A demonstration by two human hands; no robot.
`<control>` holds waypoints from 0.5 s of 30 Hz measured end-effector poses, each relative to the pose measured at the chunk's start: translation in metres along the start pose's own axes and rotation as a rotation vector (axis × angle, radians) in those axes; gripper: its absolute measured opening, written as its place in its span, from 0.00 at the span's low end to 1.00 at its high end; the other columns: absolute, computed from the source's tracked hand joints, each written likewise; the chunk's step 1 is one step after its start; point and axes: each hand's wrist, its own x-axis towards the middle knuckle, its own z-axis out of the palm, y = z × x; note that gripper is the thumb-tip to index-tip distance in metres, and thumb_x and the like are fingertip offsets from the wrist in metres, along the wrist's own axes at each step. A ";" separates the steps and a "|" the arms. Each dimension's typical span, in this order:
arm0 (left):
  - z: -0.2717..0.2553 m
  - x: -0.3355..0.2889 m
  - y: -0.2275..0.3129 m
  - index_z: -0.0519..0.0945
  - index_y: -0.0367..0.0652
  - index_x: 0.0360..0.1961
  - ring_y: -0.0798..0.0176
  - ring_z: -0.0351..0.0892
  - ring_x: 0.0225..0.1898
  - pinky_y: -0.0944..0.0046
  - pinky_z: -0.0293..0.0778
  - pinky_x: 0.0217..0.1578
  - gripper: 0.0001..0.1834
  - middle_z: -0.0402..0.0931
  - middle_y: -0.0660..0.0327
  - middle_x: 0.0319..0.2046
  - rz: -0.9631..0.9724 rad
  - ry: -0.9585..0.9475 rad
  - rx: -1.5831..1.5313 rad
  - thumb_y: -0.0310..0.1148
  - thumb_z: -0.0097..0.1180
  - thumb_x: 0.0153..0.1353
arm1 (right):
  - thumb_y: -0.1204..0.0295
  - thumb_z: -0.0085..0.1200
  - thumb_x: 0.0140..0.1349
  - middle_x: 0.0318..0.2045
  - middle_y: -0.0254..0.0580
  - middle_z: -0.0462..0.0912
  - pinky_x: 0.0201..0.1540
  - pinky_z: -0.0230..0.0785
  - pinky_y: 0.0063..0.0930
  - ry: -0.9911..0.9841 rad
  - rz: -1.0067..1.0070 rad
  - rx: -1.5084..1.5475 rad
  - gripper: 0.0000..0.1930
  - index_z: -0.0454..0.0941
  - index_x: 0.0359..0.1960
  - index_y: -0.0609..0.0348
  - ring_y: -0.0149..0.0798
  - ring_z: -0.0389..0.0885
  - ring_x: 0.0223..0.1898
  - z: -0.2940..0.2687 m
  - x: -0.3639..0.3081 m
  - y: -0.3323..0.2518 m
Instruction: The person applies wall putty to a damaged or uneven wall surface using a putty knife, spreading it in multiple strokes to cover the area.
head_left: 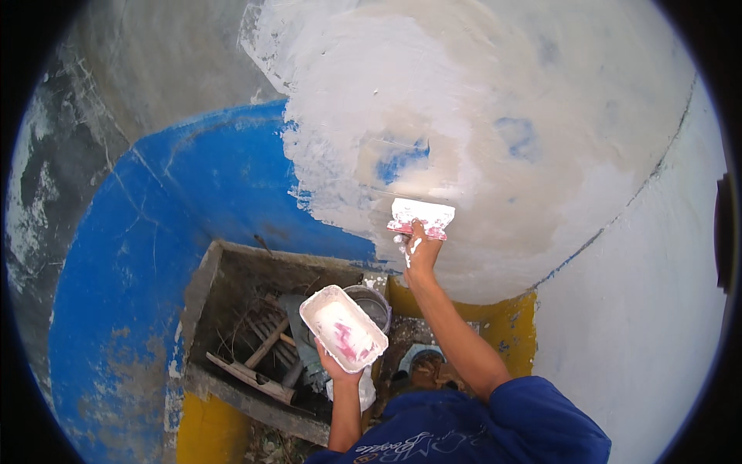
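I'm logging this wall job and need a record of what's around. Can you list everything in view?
wall: one, blue, mostly covered in white filler, ahead
scraper: one, white-smeared with pink handle, flat against wall
tray: one, white with pink marks, held low
bucket: one, grey, behind tray
pit: one, grey concrete, holding sticks and rubble, lower left
right hand: grips scraper
left hand: holds tray from beneath

Two hands: left hand (338,365), right hand (420,251); one putty knife (421,216), one putty-smeared tray (342,328), one grey bucket (371,304), one concrete box (202,286) holding perhaps four or five wood scraps (255,363)
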 end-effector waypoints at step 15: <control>0.014 -0.003 -0.002 0.68 0.50 0.63 0.48 0.70 0.59 0.38 0.66 0.58 0.31 0.70 0.58 0.58 -0.037 0.051 0.019 0.57 0.39 0.66 | 0.72 0.54 0.63 0.20 0.30 0.70 0.15 0.57 0.22 0.027 0.501 0.037 0.04 0.72 0.35 0.58 0.27 0.67 0.16 -0.001 -0.002 0.022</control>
